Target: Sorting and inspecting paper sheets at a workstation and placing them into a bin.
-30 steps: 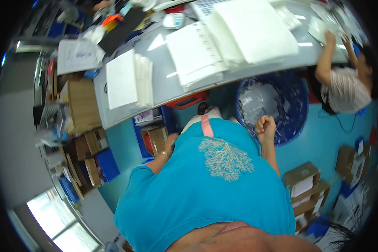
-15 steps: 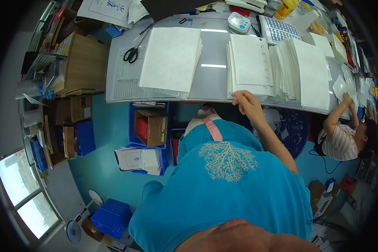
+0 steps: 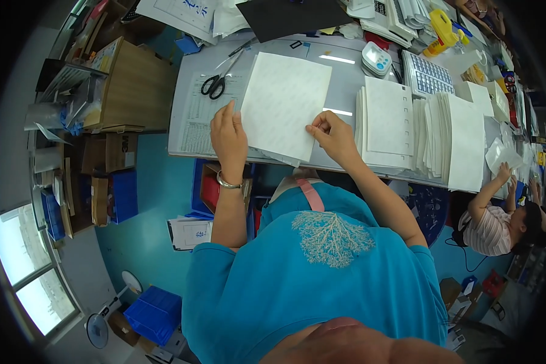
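Note:
A stack of white paper sheets (image 3: pixel 288 100) lies in front of me on the table. My left hand (image 3: pixel 229 136) rests at the stack's left edge, its fingers stretched out and holding nothing. At the right edge, my right hand (image 3: pixel 335 138) is closed, thumb and forefinger pinched on the border of a white sheet; how many sheets are between them I cannot tell. Black-handled scissors (image 3: pixel 214 87) lie left of the stack, upon a printed sheet (image 3: pixel 199 118). To the right of my right hand sit a second paper pile (image 3: pixel 387 115) with notched tabs and a fanned row of white sheets (image 3: pixel 467 139).
A white tray with a blue grid (image 3: pixel 429 76), a small white device (image 3: pixel 377 59) and a yellow bottle (image 3: pixel 443 33) stand farther back. A black sheet (image 3: pixel 291 18) lies at the far edge. Another person (image 3: pixel 491 221) works at the right. Blue crates (image 3: pixel 155 314) are on the floor.
My left hand has come into view beside the stack. My right hand has moved left from the second pile's front edge to the stack's right edge. The view has shifted.

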The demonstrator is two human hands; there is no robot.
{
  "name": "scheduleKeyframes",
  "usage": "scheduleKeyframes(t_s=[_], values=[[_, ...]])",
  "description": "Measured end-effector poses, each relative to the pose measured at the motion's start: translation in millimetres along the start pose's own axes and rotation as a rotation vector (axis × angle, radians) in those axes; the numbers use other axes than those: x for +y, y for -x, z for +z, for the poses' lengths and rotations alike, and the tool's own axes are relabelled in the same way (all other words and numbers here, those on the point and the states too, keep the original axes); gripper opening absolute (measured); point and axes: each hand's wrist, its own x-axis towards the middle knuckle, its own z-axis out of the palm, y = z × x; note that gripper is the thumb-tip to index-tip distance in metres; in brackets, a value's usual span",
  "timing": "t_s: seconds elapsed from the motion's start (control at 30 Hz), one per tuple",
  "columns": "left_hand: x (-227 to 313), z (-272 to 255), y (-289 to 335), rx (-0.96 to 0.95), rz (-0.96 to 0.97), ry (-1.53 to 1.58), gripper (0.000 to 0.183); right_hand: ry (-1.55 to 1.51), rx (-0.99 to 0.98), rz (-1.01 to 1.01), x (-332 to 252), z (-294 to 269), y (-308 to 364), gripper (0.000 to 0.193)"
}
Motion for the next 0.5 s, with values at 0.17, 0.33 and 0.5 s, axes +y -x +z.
scheduleKeyframes(t_s=[0.17,0.33,0.5], values=[[-7,15,0,-0.177,0.000,0.024,0.032,-0.022,-0.021,0.024,1,-3,-3,0.016],[3,13,3,-0.110,0.047,-0.025,0.032,-0.022,-0.001,0.010,2,-3,-3,0.017],[6,13,6,-0.065,0.051,0.009,0.032,-0.049,0.002,0.033,6,-1,-2,0.018]])
